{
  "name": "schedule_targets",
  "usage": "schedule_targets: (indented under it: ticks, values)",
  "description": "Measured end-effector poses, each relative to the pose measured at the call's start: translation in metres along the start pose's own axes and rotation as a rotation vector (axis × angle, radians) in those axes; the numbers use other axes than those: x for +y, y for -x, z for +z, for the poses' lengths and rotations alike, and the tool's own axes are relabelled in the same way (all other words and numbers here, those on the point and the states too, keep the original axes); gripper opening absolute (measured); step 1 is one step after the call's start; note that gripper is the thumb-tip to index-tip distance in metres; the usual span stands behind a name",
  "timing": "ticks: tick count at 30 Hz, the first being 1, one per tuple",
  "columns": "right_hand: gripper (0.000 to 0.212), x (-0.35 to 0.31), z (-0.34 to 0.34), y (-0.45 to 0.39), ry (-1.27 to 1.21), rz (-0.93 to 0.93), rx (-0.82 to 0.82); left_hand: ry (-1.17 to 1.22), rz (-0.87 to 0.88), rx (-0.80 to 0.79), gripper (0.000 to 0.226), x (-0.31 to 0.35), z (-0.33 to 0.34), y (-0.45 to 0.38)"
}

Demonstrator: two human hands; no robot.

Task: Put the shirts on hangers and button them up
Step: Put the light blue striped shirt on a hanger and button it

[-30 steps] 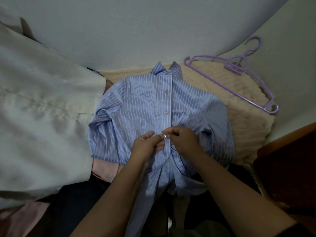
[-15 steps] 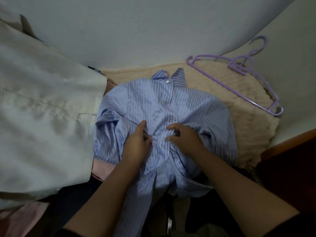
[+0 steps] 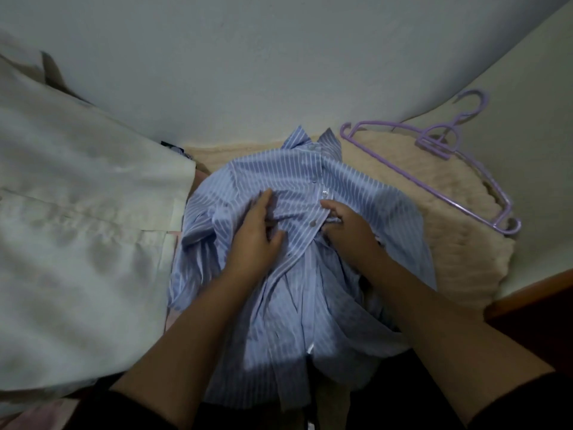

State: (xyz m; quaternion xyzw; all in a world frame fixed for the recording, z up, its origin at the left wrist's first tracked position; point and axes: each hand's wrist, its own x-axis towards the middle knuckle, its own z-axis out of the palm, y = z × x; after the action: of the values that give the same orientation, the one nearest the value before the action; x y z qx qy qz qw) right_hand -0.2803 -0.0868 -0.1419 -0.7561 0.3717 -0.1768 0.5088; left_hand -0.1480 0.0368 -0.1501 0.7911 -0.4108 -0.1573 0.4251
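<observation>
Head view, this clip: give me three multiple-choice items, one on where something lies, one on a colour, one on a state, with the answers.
1. Where do the hangers lie relative to the striped shirt?
A. To its right, on the fuzzy blanket
B. Under the cream shirt
C. In the left hand

2. What colour are the hangers?
A. White
B. Purple
C. Black

3. What is the state of the striped shirt's lower front?
A. Buttoned to the hem
C. Zipped shut
B. Open, the two edges apart

Answers:
1 A, they rest on the blanket against the wall, right of the shirt.
2 B, the plastic is plainly lilac-purple.
3 B, below the hands, left and right, the edges spread apart; buttons show closed only higher up.
</observation>
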Motion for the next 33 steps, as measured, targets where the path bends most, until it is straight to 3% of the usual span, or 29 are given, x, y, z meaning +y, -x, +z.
schedule_targets:
  ticks: [2,4,7,9,11,13,15,18,23,29,33]
  values:
    - [0.047,0.003,-0.003,0.015,0.07,-0.065,-0.006,-0.053,0.13,0.102,0.061,0.002,0.001,0.021]
    - [0.049,0.003,-0.005,0.03,0.105,-0.08,0.007,-0.145,0.241,0.087,0.052,0.008,0.002,0.042]
    - [0.045,0.004,-0.007,0.049,0.16,0.011,0.01,-0.269,0.147,-0.126,0.059,0.011,0.005,0.063]
    - [0.039,0.003,-0.007,0.06,0.207,0.129,-0.022,-0.309,0.056,-0.181,0.066,0.008,0.005,0.07]
    - [0.037,-0.001,-0.002,0.071,0.023,0.308,-0.052,-0.286,0.023,-0.16,0.063,0.009,0.003,0.075]
    - [0.04,-0.008,0.007,0.081,-0.342,0.483,-0.024,-0.282,0.034,-0.134,0.06,0.013,0.003,0.08]
    - [0.042,-0.013,0.016,0.089,-0.584,0.562,0.04,-0.241,0.013,-0.063,0.056,0.017,0.003,0.083]
    - [0.049,-0.015,0.031,0.1,-0.711,0.546,0.091,-0.039,-0.108,0.043,0.051,0.023,0.004,0.087]
    - [0.046,-0.015,0.043,0.103,-0.739,0.51,0.137,0.212,-0.284,0.062,0.049,0.027,0.01,0.095]
    - [0.034,-0.018,0.043,0.098,-0.669,0.505,0.19,0.351,-0.306,0.063,0.049,0.026,0.008,0.096]
    - [0.033,-0.01,0.044,0.092,-0.453,0.401,0.303,0.417,-0.267,0.092,0.052,0.029,0.011,0.099]
